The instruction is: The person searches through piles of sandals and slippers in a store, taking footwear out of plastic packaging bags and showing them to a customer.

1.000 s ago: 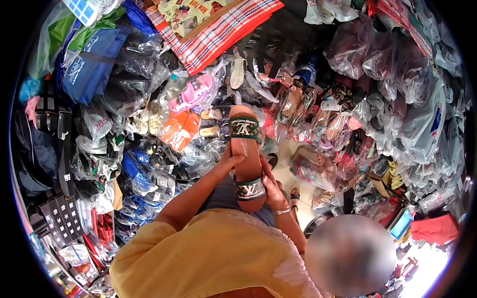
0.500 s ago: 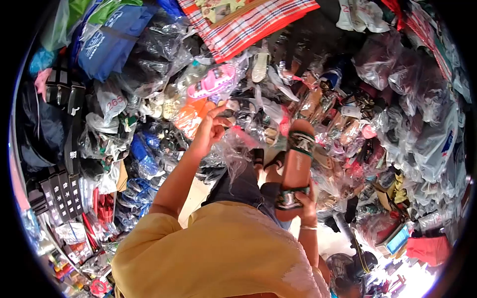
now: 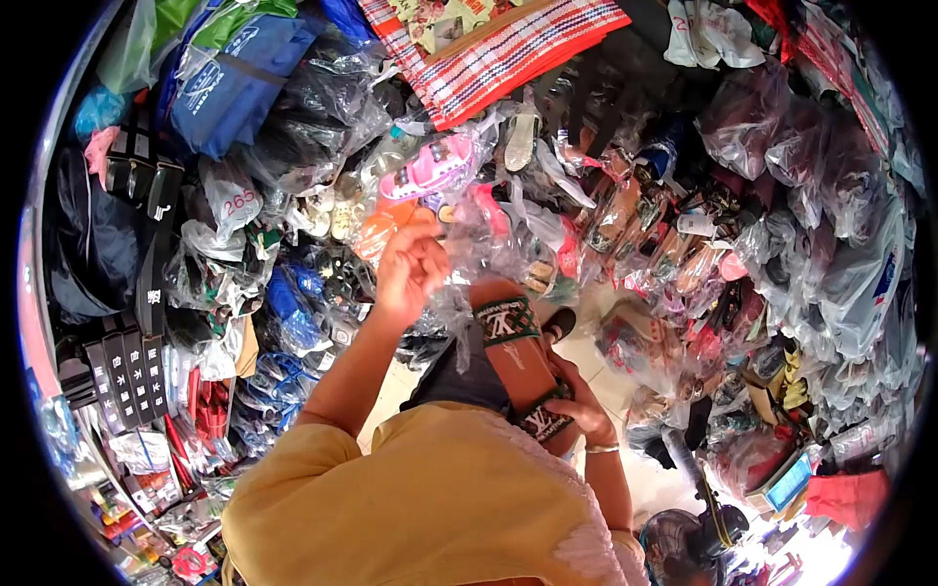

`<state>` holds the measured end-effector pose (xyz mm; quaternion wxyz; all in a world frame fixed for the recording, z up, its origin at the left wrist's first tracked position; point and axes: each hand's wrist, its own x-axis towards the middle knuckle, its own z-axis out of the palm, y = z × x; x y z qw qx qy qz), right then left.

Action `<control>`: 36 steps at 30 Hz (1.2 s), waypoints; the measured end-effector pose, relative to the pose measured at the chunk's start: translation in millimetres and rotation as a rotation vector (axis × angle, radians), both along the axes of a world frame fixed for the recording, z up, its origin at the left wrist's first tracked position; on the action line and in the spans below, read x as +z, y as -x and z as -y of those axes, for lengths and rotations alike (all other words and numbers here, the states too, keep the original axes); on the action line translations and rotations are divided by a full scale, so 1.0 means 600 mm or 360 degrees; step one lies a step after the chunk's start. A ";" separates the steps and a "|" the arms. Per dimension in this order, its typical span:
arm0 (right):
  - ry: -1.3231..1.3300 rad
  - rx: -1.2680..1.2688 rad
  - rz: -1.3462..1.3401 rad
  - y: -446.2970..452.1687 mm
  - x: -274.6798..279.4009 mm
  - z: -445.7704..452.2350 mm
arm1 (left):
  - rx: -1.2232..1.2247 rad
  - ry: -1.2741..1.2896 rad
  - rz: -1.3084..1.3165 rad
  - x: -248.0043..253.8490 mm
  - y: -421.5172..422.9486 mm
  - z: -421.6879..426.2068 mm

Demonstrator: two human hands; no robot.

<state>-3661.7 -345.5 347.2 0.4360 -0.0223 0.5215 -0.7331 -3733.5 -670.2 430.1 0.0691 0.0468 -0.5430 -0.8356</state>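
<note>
My right hand is closed around a pair of slide sandals with brown footbeds and dark green straps that carry pale letter marks. The sandals seem to lie nested, a strap toward each end, and tilt up to the left above my lap. To their left, my left hand is raised with its fingers curled and slightly blurred. A crumpled clear plastic bag hangs at its fingers, seemingly gripped by them. Behind that hand sits a pink clog in plastic, next to an orange item.
Bagged footwear heaps up ahead and on both sides, with blue sandals at left and grey bags at right. A red plaid bag lies ahead. A black fan stands near my right elbow, on the tiled floor.
My right hand has brought the sandals leftward and turned them, so they lean toward my left hand. My left hand's extended finger has curled in. The view has shifted slightly.
</note>
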 end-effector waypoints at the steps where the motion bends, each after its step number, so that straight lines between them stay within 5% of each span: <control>1: 0.0065 -0.0072 0.0067 0.009 0.002 0.020 | -0.0134 -0.0089 0.0016 0.015 -0.013 -0.014; 8: 0.0296 -0.0211 0.0512 0.063 -0.048 0.104 | -0.0880 -0.0449 0.0395 0.011 -0.119 -0.082; 11: 0.0299 -0.0199 0.0666 0.072 -0.026 0.127 | -0.0800 -0.0559 0.0516 0.021 -0.146 -0.092; 13: 0.0674 -0.0419 0.0929 0.072 0.000 0.145 | -0.0831 -0.0672 0.0502 0.017 -0.168 -0.086; 19: 0.0624 -0.0387 0.0788 0.083 0.024 0.162 | -0.0223 -0.0919 0.0843 -0.002 -0.202 -0.054; 23: 0.0470 -0.0303 0.0373 0.092 0.023 0.157 | 0.0170 0.0553 0.0398 0.001 -0.183 -0.045; 24: 0.0471 -0.0274 0.0333 0.093 0.020 0.157 | 0.0171 0.0555 0.0408 0.017 -0.172 -0.052; 26: 0.0441 -0.0282 0.0281 0.097 0.035 0.163 | -0.0132 0.1501 0.0111 0.039 -0.152 -0.064; 30: 0.0344 -0.0281 -0.0044 0.105 0.029 0.174 | -0.0038 0.1877 -0.0300 0.027 -0.152 -0.080; 36: 0.0354 -0.0396 -0.0183 0.124 0.029 0.201 | -0.0445 0.1675 -0.0337 0.029 -0.157 -0.110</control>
